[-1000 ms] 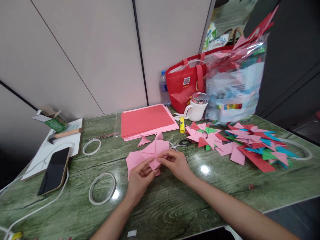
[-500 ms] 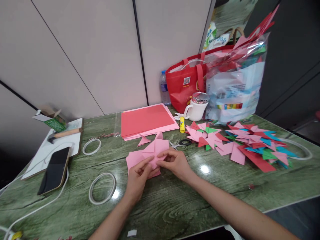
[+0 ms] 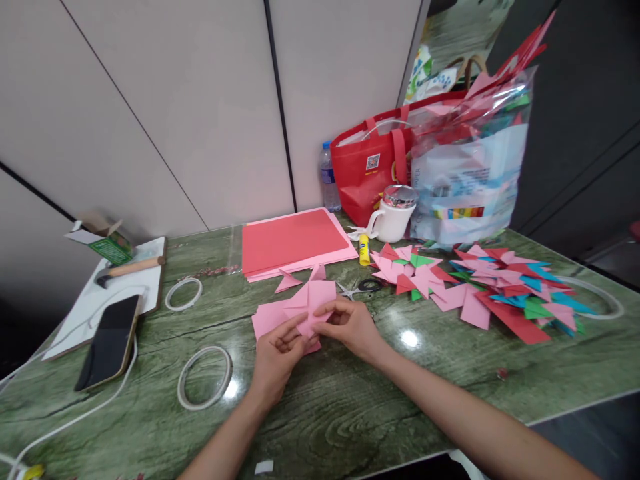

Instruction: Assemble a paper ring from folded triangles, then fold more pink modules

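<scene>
A folded pink paper (image 3: 323, 293) is held up between my two hands, with crease lines running across it. My left hand (image 3: 283, 350) pinches its lower left edge, fingers curled. On the right edge, my right hand (image 3: 350, 327) grips it between thumb and forefinger. Beneath, partly hidden by the left hand, pink paper sheets (image 3: 267, 317) lie on the table. Just behind the held paper is a small folded pink piece (image 3: 287, 281). Scissors (image 3: 367, 286) with black handles rest close to my right hand.
Red and pink sheets (image 3: 295, 240) lie at the back, near a glue stick (image 3: 364, 251) and white mug (image 3: 395, 217). Folded paper pieces (image 3: 520, 283) pile up at right, before bags (image 3: 470, 180). Tape rolls (image 3: 204, 405), a phone (image 3: 110, 343) and a hammer (image 3: 133, 268) are left.
My left fingers have shifted slightly on the folded pink paper, near its lower edge. Both hands still hold it in nearly the same place.
</scene>
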Demonstrator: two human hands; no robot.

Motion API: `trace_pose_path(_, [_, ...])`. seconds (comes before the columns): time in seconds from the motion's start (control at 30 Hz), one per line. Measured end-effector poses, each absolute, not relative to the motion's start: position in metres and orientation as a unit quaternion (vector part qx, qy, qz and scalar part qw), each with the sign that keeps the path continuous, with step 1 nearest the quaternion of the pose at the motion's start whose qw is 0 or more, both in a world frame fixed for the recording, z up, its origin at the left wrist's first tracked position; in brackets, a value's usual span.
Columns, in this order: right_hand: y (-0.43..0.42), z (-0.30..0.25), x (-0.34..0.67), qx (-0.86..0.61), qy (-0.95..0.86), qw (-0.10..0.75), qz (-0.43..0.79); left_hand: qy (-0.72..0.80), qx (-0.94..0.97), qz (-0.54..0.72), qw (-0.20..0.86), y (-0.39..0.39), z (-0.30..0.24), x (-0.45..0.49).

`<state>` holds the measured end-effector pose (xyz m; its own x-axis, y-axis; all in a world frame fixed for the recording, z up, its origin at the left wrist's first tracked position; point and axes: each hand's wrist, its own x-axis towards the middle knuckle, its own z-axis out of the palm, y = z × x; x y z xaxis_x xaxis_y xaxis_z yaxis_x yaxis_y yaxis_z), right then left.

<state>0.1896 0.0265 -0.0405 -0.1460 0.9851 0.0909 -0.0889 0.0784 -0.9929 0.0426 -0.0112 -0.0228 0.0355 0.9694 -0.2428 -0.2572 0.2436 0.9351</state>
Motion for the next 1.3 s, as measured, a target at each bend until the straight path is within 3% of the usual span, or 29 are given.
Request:
trace_pose_path(0.73, [0.0254, -0.0391, 0.1873, -0.436, -0.515, 0.497, 0.546, 0.523, 0.464, 0.492, 0.52, -0.0124, -0.0226, 0.0412])
trace_pose_path(1.03, [0.0297, -0.0415, 0.1882, -0.375, -0.432, 0.516, 0.638, 0.526, 0.387, 0.512, 0.558, -0.009, -0.031, 0.0379])
trace_pose_path(1.3, [0.0299, -0.0382, 0.189, -0.342, -0.417, 0.534, 0.651, 0.527, 0.379, 0.521, 0.554, -0.0082, -0.0281, 0.0378])
